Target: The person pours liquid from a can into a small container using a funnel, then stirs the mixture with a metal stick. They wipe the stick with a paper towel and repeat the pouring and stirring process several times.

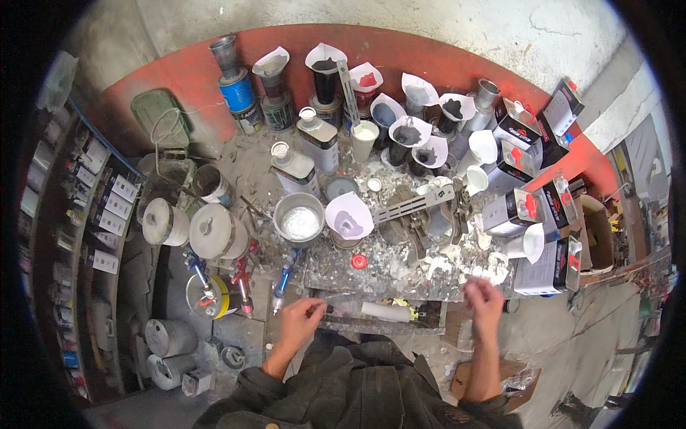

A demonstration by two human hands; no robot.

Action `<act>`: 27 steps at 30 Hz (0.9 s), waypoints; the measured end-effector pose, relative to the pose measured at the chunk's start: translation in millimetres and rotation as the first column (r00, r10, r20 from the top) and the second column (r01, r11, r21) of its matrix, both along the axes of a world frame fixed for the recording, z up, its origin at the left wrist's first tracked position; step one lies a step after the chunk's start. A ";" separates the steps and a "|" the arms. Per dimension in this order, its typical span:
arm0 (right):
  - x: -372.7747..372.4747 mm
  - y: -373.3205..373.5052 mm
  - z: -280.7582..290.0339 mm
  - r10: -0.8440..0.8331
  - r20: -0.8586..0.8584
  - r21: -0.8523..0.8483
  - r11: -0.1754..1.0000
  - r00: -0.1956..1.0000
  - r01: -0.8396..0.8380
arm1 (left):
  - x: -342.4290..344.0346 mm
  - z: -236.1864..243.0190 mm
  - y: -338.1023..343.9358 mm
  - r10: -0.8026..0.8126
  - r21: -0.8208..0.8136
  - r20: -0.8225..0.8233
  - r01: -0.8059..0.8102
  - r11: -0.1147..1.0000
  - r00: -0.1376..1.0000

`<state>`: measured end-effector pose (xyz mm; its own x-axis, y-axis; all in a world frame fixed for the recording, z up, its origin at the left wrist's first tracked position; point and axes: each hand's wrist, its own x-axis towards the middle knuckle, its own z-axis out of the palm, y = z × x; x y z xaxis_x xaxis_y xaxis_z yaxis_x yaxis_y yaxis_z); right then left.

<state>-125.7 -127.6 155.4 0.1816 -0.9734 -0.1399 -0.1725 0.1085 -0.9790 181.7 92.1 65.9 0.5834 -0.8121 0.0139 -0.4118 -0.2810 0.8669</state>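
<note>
My left hand (300,323) is at the bench's front edge, left of an open drawer (343,322), fingers drawn together; anything in them is too small to make out. My right hand (486,304) is raised by the front right edge, slightly blurred, its fingers curled in; whatever it may hold is hidden. Between the hands, a pale roll (386,312) lies in the drawer. Behind them on the bench are a red cap (359,262), a metal pot (298,217) with silvery contents, and a paper strainer (349,216) with a grey stain. A blue-handled spray gun (284,282) hangs at the front edge.
Cups with paper strainers (411,132) and metal cans (316,143) crowd the back. A perforated metal strip (414,204) lies across crusted metal parts (401,229). Rectangular cans with red caps (509,212) line the right. Shelves (107,286) stand left; a cardboard box (493,377) sits below.
</note>
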 end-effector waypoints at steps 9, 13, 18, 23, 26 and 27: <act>302.5 -175.8 33.2 0.369 -0.856 -0.145 0.502 0.362 -0.853 | 14.8 -23.1 54.9 0.133 0.086 -0.123 -0.123 0.989 0.983; 380.8 -199.7 -60.9 0.393 -0.894 0.392 0.453 -0.215 -0.801 | 33.5 -29.7 100.9 0.347 0.199 -0.236 -0.305 0.931 0.908; 419.0 -193.0 -135.6 0.463 -0.808 0.569 0.456 -0.364 -0.684 | 59.3 -47.0 135.0 0.505 0.205 -0.334 -0.461 0.863 0.796; 424.5 -178.4 -140.9 0.449 -0.827 0.550 0.517 -0.340 -0.656 | 80.5 -46.3 134.0 0.471 0.184 -0.248 -0.436 0.881 0.847; 416.4 -189.0 -133.9 0.445 -0.835 0.533 0.508 -0.324 -0.676 | 89.0 -32.9 123.2 0.443 0.191 -0.192 -0.410 0.892 0.876; 416.9 -193.8 -125.0 0.437 -0.846 0.511 0.508 -0.304 -0.693 | 87.7 -28.3 122.6 0.441 0.204 -0.169 -0.406 0.891 0.882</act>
<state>291.1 -321.4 30.5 0.5284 -0.5186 -0.6722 -0.6626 -0.7469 0.0555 269.3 214.7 37.6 0.8475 -0.4680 -0.2504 -0.0408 -0.5278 0.8484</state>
